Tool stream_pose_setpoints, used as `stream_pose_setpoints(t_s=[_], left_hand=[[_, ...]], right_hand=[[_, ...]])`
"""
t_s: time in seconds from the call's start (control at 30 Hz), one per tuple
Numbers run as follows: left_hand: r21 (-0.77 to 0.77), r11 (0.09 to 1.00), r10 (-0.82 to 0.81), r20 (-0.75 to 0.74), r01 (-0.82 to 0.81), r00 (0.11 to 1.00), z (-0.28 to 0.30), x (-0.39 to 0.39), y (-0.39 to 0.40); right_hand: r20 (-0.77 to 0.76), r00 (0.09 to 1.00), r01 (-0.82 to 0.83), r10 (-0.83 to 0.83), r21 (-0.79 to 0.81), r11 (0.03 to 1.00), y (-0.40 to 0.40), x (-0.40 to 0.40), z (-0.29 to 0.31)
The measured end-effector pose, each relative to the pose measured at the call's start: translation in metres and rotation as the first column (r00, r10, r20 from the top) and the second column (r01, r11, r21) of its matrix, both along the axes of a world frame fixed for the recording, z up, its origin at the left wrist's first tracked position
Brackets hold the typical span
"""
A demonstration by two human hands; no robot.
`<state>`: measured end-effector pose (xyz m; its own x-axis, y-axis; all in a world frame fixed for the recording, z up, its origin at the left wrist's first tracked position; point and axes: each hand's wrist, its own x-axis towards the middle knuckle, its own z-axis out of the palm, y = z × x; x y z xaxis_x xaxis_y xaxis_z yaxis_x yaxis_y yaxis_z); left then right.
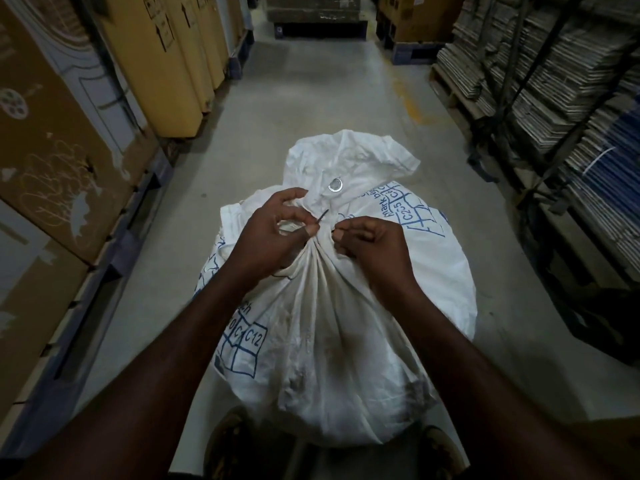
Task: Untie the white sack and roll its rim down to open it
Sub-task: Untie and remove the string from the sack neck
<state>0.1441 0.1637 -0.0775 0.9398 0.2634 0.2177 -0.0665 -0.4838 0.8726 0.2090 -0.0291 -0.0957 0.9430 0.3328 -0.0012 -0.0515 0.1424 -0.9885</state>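
Observation:
A full white sack (332,334) with blue printed boxes stands on the concrete floor in front of me. Its neck is gathered tight at a thin dark tie (322,217), and the loose rim (349,157) with a metal eyelet flops away from me above it. My left hand (273,233) pinches one end of the tie at the neck, thumb against fingertips. On the other side of the neck, my right hand (370,247) has its fingers curled against the gathered cloth, and its fingertips pinch at the tie there.
Tall yellow and brown cardboard cartons (162,60) on blue pallets line the left of the aisle. Stacks of flattened cardboard (540,81) on racks line the right. Pallets with boxes (318,19) block the far end. My feet (228,441) are just below the sack.

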Motion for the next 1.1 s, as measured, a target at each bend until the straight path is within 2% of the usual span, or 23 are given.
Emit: stream_pose_setpoints(t_s=[0.07,0.23,0.4,0.5,0.63,0.73,0.83,0.93,1.03,1.1], left_hand=[[0.033,0.999,-0.03,0.018,0.029,0.999,0.004,-0.002,0.0],[0.273,0.962,-0.051,0.062,0.032,0.997,0.014,-0.008,-0.006],[0.342,0.94,-0.026,0.082,-0.004,0.996,0.019,-0.017,-0.012],[0.415,0.907,0.037,0.092,-0.072,0.995,0.026,-0.018,-0.023],[0.54,0.818,0.19,0.073,-0.199,0.979,0.036,-0.025,-0.054],[0.585,0.764,0.159,0.24,-0.273,0.958,0.04,-0.037,-0.079],[0.499,0.815,0.112,0.362,-0.294,0.925,0.049,-0.05,-0.107],[0.413,0.876,0.111,0.328,-0.248,0.938,0.056,-0.063,-0.135],[0.137,0.977,0.131,0.236,-0.166,0.963,0.059,-0.081,-0.162],[-0.007,0.991,0.134,0.183,-0.135,0.974,0.059,-0.095,-0.181]], right_hand=[[-0.005,1.0,0.0,0.0,0.014,1.0,0.0,-0.001,0.001],[0.035,0.998,0.045,-0.045,-0.008,0.999,-0.006,0.0,0.003],[0.123,0.989,0.098,-0.087,-0.087,0.991,-0.029,-0.008,0.017],[0.187,0.978,0.123,-0.097,-0.133,0.983,-0.049,-0.022,0.027],[0.316,0.941,0.183,-0.121,-0.173,0.968,-0.076,-0.051,0.04],[0.422,0.897,0.224,-0.129,-0.184,0.957,-0.1,-0.068,0.049],[0.496,0.856,0.273,-0.149,-0.187,0.944,-0.121,-0.081,0.057],[0.532,0.826,0.312,-0.185,-0.158,0.937,-0.139,-0.093,0.065],[0.53,0.823,0.33,-0.206,-0.15,0.932,-0.155,-0.106,0.07],[0.539,0.818,0.337,-0.201,-0.166,0.927,-0.161,-0.114,0.07]])
